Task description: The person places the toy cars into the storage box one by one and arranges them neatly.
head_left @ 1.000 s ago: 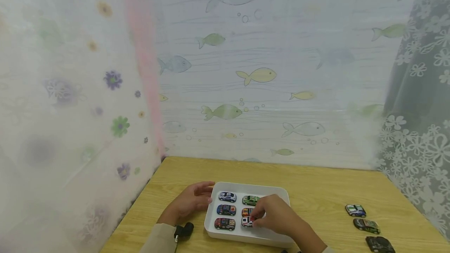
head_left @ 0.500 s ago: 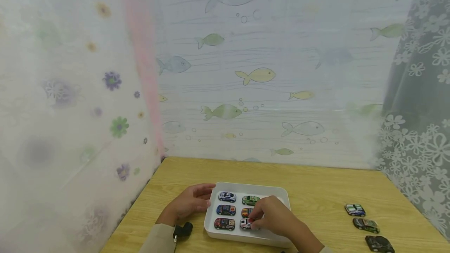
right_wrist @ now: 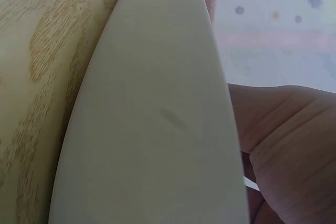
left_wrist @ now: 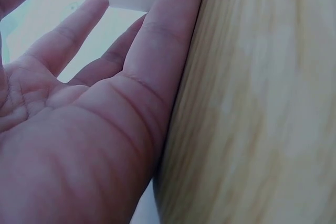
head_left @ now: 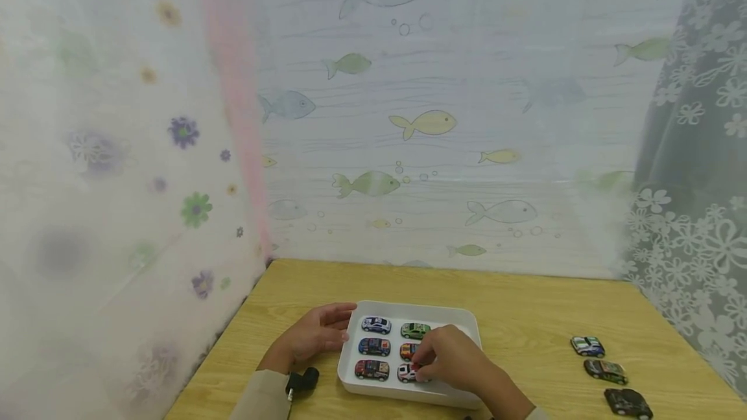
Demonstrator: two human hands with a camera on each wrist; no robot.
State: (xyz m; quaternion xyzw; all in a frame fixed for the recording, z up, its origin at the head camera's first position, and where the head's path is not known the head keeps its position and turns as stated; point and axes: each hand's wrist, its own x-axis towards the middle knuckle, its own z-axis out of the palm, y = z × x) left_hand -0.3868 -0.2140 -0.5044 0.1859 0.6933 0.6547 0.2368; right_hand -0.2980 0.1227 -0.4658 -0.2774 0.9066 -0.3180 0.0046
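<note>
- The right hand (head_left: 452, 361) has barely shifted, fingers still pinching the white toy car (head_left: 406, 373) in the white tray (head_left: 408, 396), near row.
- The left hand (head_left: 312, 337), fingers relaxed, keeps steadying the tray's side.

Home play corner | fish-print curtain (head_left: 420, 122) and flowered sheer drapes (head_left: 117, 167) enclose a wooden counter (head_left: 525, 303) | toy cars (head_left: 607, 371) beside a white tray (head_left: 467, 326)

No readable text, labels or numbers; toy car (head_left: 372, 369) decals too small to read.
</note>
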